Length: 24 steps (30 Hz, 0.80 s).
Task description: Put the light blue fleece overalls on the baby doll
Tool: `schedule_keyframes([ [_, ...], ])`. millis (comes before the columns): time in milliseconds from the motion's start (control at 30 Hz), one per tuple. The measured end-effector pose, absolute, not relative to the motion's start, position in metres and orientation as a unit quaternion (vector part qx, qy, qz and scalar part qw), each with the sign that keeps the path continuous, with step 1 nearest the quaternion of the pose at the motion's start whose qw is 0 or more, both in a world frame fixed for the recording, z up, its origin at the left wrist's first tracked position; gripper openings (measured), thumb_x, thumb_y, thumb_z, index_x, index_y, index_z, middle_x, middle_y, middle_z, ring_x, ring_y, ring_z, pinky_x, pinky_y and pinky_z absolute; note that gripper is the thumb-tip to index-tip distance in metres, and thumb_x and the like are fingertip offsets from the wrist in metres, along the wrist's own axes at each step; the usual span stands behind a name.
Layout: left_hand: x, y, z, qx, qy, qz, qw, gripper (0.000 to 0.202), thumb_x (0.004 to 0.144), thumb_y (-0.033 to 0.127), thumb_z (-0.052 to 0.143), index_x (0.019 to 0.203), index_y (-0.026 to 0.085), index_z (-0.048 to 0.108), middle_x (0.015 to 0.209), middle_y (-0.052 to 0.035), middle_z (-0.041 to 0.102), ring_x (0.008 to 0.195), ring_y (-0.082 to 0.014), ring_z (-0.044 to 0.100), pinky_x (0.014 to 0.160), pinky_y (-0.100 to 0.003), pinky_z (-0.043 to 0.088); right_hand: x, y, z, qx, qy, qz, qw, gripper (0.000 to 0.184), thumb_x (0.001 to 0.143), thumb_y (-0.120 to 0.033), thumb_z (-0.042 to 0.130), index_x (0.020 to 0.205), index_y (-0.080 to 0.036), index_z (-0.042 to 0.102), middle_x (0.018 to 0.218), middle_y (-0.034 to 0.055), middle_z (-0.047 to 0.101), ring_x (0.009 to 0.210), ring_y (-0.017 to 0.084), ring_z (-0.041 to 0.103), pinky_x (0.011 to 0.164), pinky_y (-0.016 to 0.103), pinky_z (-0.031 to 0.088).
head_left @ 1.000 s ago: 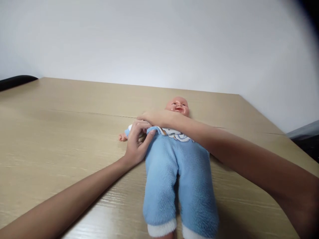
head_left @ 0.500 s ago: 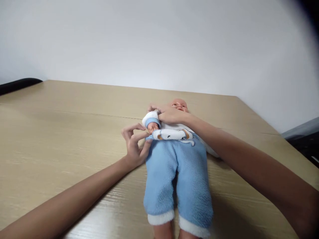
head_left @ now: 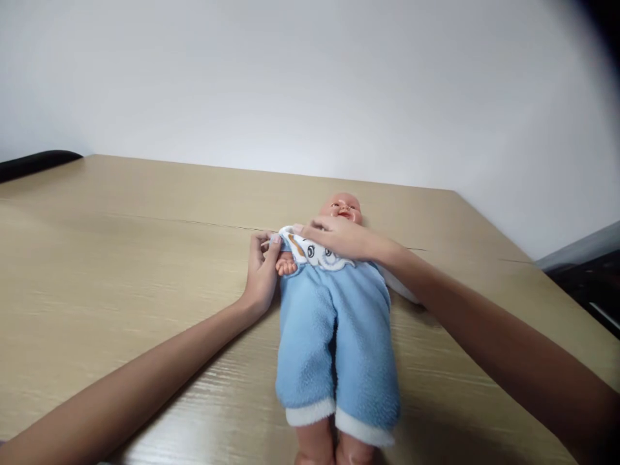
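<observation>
A baby doll [head_left: 345,205] lies on its back, head away from me and bare legs toward me. It wears fluffy blue overalls [head_left: 310,336] with white leg cuffs and an animal face on the bib. My left hand [head_left: 264,268] pinches the blue cloth at the bib's left edge between thumb and fingers, just above the doll's small hand [head_left: 285,263]. Across the doll's chest, my right hand [head_left: 339,236] has its thumb and bent fingers on the top of the bib. The doll's other arm is mostly hidden behind my right forearm.
The doll rests on a light wooden table [head_left: 145,278] with a thin seam across it. A white wall [head_left: 290,84] stands behind. A black curved object [head_left: 43,158] shows at the far left edge, and dark items [head_left: 586,278] sit beyond the right edge.
The folded-down bib is now raised over the doll's belly, showing the animal's eyes. My left hand has moved up along its edge. The doll's hand now shows below the cloth.
</observation>
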<state>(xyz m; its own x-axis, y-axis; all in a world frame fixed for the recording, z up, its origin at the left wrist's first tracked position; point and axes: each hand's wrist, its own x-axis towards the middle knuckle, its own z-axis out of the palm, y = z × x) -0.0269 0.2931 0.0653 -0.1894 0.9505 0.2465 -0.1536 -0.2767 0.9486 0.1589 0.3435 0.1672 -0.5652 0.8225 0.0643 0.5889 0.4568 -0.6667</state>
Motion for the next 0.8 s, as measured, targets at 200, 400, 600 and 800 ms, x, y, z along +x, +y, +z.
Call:
schedule_keyframes([
  [200, -0.026, 0.298, 0.059, 0.403, 0.416, 0.628, 0.519, 0.043, 0.098, 0.065, 0.071, 0.105, 0.029, 0.048, 0.099, 0.0027, 0.064, 0.094, -0.0150, 0.064, 0.085, -0.027, 0.057, 0.160, 0.321, 0.162, -0.451, -0.836, 0.242, 0.197, 0.028, 0.101, -0.049, 0.067, 0.095, -0.021, 0.068, 0.099, 0.0085, 0.077, 0.084, 0.025, 0.066, 0.073, 0.036, 0.040],
  [400, -0.032, 0.317, 0.061, 0.381, 0.413, 0.592, 0.577, 0.055, 0.086, 0.069, 0.082, 0.101, 0.029, 0.048, 0.092, 0.0044, 0.065, 0.085, -0.0139, 0.065, 0.077, -0.026, 0.057, 0.166, 0.328, 0.149, -0.447, -0.797, 0.319, 0.251, 0.022, 0.099, -0.044, 0.066, 0.099, -0.022, 0.062, 0.098, 0.0015, 0.070, 0.085, 0.021, 0.060, 0.076, 0.033, 0.042],
  [600, -0.038, 0.325, 0.065, 0.410, 0.403, 0.564, 0.593, 0.052, 0.080, 0.065, 0.090, 0.096, 0.027, 0.058, 0.096, 0.0009, 0.069, 0.088, -0.0146, 0.065, 0.077, -0.025, 0.057, 0.173, 0.332, 0.139, -0.407, -0.767, 0.390, 0.308, 0.026, 0.098, -0.048, 0.066, 0.098, -0.023, 0.060, 0.093, -0.0010, 0.062, 0.090, 0.020, 0.059, 0.083, 0.032, 0.043],
  [800, -0.046, 0.336, 0.069, 0.468, 0.411, 0.530, 0.575, 0.052, 0.078, 0.069, 0.089, 0.088, 0.026, 0.062, 0.084, 0.0010, 0.065, 0.077, -0.0150, 0.061, 0.066, -0.026, 0.054, 0.178, 0.334, 0.131, -0.381, -0.743, 0.433, 0.339, 0.029, 0.098, -0.051, 0.066, 0.098, -0.023, 0.059, 0.092, -0.0010, 0.060, 0.088, 0.020, 0.058, 0.082, 0.033, 0.044],
])
